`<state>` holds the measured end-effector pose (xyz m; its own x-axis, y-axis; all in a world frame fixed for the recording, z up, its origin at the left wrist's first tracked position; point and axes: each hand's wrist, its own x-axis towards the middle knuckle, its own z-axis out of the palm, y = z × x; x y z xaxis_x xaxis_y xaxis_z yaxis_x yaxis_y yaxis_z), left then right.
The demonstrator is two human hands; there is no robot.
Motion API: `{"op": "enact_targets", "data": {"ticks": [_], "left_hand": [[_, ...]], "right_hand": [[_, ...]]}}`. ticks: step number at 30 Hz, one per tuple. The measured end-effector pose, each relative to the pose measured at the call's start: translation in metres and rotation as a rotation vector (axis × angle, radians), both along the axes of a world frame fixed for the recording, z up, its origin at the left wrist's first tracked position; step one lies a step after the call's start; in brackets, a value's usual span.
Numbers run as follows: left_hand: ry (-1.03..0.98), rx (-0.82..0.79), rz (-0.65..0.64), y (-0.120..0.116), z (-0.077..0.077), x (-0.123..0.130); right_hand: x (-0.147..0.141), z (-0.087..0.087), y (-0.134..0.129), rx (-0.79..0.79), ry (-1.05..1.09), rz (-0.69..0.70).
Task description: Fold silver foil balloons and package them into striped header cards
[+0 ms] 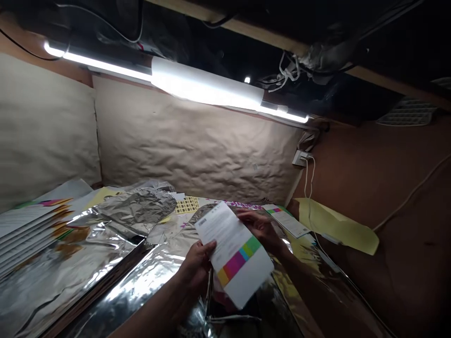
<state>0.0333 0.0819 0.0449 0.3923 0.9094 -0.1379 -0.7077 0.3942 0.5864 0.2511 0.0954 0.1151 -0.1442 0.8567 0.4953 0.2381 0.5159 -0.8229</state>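
Observation:
A white printed card (225, 253) with a band of orange, pink, purple, blue and green blocks is held up tilted in front of me. Small text and a dark code mark show on its upper part. My left hand (199, 263) grips its left edge, thumb on top. At the upper right edge, my right hand (259, 227) has its fingers bent against the card, their tips partly hidden. Under the card is a dark open-topped shape (232, 314), mostly covered. A similar card (289, 221) lies flat beyond my right hand.
Shiny silver sheeting (151, 267) covers much of the table, crumpled at the back left. Stacked white printed sheets (28, 234) stand at left, near a yellow sticker sheet (187, 205). Yellow paper (338, 227) and a hanging white cable (310, 188) are at right. A lit tube (207, 87) hangs low overhead.

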Motion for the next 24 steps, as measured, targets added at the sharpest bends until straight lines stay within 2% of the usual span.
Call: {"op": "enact_targets", "data": {"ticks": [3, 4, 6, 8, 10, 14, 18, 22, 24], "left_hand": [[-0.024, -0.063, 0.280, 0.010, -0.006, -0.003], [-0.031, -0.060, 0.325, 0.012, -0.006, -0.004], [-0.039, -0.033, 0.341, 0.014, -0.004, -0.004], [-0.028, 0.010, 0.319, 0.012, -0.002, -0.004], [0.001, 0.056, 0.295, 0.008, -0.001, -0.002], [0.029, 0.133, 0.256, 0.003, -0.001, 0.002], [0.048, 0.223, 0.210, 0.002, -0.004, 0.003], [0.122, 0.244, 0.142, 0.003, -0.003, 0.002], [0.222, 0.230, 0.229, 0.003, 0.005, -0.002]], "right_hand": [[-0.002, -0.009, -0.008, 0.033, 0.294, -0.379], [-0.002, -0.015, -0.011, 0.006, 0.364, -0.422], [-0.007, -0.030, -0.020, -0.164, 0.460, -0.352], [-0.019, -0.044, -0.027, -0.432, 0.567, -0.223], [-0.031, -0.052, -0.032, -0.604, 0.652, -0.116], [-0.046, -0.046, -0.034, -0.547, 0.644, -0.003], [-0.048, -0.033, -0.035, -0.557, 0.595, -0.021], [-0.048, -0.030, -0.034, -0.567, 0.566, -0.038], [-0.048, -0.032, -0.031, -0.532, 0.598, -0.039]]}}
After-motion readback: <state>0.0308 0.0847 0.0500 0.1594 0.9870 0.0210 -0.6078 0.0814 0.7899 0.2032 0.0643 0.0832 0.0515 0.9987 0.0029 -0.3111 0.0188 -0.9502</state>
